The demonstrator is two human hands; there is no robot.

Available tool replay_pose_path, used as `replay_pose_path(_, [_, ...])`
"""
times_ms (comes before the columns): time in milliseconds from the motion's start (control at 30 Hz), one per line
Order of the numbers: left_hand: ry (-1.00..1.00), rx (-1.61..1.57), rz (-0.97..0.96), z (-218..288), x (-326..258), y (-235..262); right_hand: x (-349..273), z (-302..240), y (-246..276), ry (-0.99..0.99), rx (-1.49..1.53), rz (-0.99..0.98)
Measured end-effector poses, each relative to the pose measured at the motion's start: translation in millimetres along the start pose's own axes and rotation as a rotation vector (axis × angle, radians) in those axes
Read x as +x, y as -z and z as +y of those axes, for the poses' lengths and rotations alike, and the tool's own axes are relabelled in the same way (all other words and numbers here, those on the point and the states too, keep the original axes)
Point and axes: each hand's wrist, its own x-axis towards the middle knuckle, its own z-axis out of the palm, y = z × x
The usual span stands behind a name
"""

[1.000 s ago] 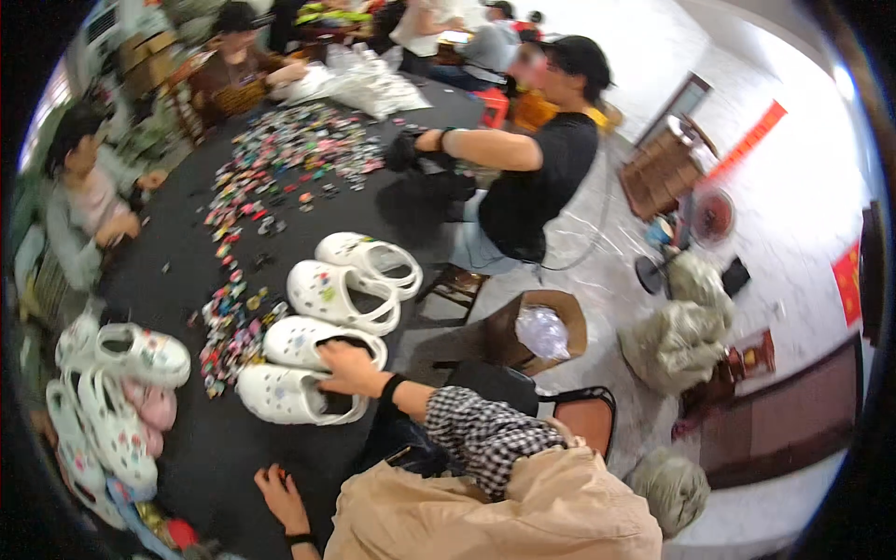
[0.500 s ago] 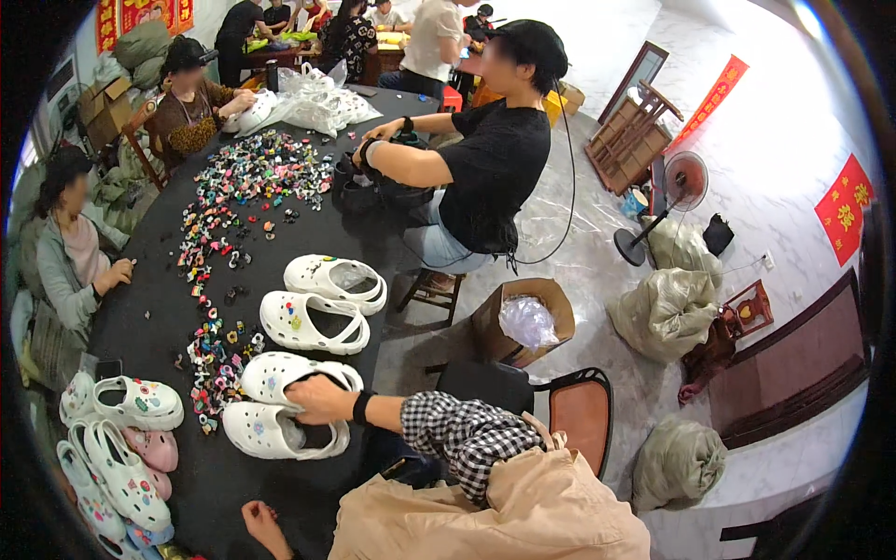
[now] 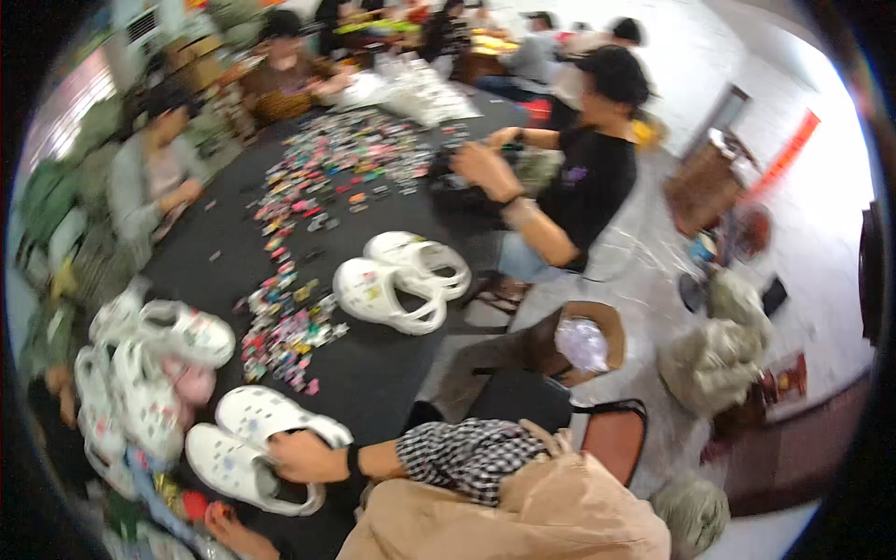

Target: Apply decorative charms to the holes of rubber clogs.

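Note:
My right hand (image 3: 306, 455) grips a pair of white clogs (image 3: 247, 408) where their inner edges meet, above the near end of the black table. Small charms dot their uppers. At the lower edge my left hand (image 3: 241, 534) is beside a small red thing (image 3: 194, 505); its fingers are blurred, and whether it holds anything cannot be made out. A second pair of white clogs (image 3: 369, 289) stands farther off on the table. Left of my hands is a cluster of decorated clogs (image 3: 145, 397), mostly white, with a pink one (image 3: 193, 381) among them.
Many colourful small charms (image 3: 289, 327) are strewn along the black table (image 3: 383, 364). Across it a person in black (image 3: 588, 187) handles a dark thing; two others sit at the far left. An open carton (image 3: 597, 341) and a chair (image 3: 614, 446) stand right of the table.
My right hand has carried the pair of white clogs left and nearer, away from the other pair. My left hand has moved slightly left. The view has shifted and blurred.

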Motion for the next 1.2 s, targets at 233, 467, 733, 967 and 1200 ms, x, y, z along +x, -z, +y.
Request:
replay_pose_path(233, [0.482,-0.517,0.014,12.1,-25.7,9.3,-35.3,21.9,-22.9,-0.076,-0.084,-0.331])
replay_pose_path(467, [0.647,-0.77,-0.107,39.5,-43.6,-8.0,-32.1,22.0,35.7,-0.067,0.051,-0.52])
replay_pose_path(733, [0.718,-0.774,-0.492,78.4,-65.6,-46.8,-30.5,-14.2,69.9,-0.031,0.529,-0.318])
replay_pose_path(967, [0.865,-0.797,-0.532,81.4,-78.8,-59.2,-33.0,2.6,71.1,0.013,0.391,-0.309])
replay_pose_path(1200, [0.782,-0.725,-0.715,65.4,-87.8,-59.9,-23.6,16.9,80.7,-0.11,0.37,-0.296])
